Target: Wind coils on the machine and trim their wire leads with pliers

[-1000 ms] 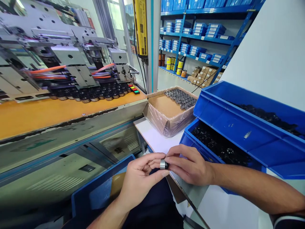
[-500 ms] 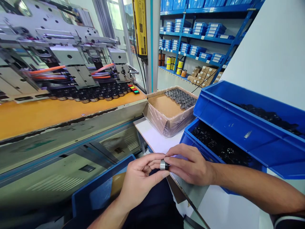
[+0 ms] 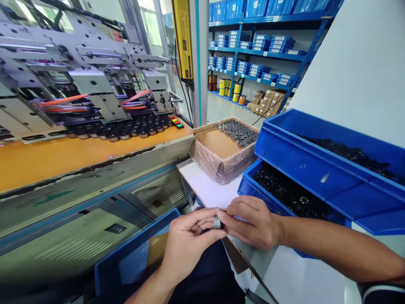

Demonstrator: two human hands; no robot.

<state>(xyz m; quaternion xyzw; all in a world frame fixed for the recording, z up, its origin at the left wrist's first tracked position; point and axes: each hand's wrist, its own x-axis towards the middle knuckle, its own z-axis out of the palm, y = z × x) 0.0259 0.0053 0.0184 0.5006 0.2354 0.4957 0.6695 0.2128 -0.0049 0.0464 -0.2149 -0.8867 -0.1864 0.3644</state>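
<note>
A small ribbed metal ring-shaped core (image 3: 217,222), with a black part at its right end, sits between my two hands over the table corner. My left hand (image 3: 190,234) pinches it between thumb and fingers from the left. From the right, the fingertips of my right hand (image 3: 251,221) are closed against its black end, largely covering that side. Just beyond my right hand, a blue bin (image 3: 247,188) holds many black plastic parts (image 3: 284,192).
A second blue bin (image 3: 303,158) rests tilted on the lower one. Behind stands a plastic-lined carton (image 3: 218,162) with rows of metal cores (image 3: 238,131). At left, an orange-topped bench (image 3: 63,158) carries a machine (image 3: 98,84) and finished-looking black-and-copper parts (image 3: 126,128). Below is another blue bin (image 3: 136,245).
The fingers of my right hand have curled closer over the black end, so less of it shows. My left hand keeps its pinch. The view has shifted slightly.
</note>
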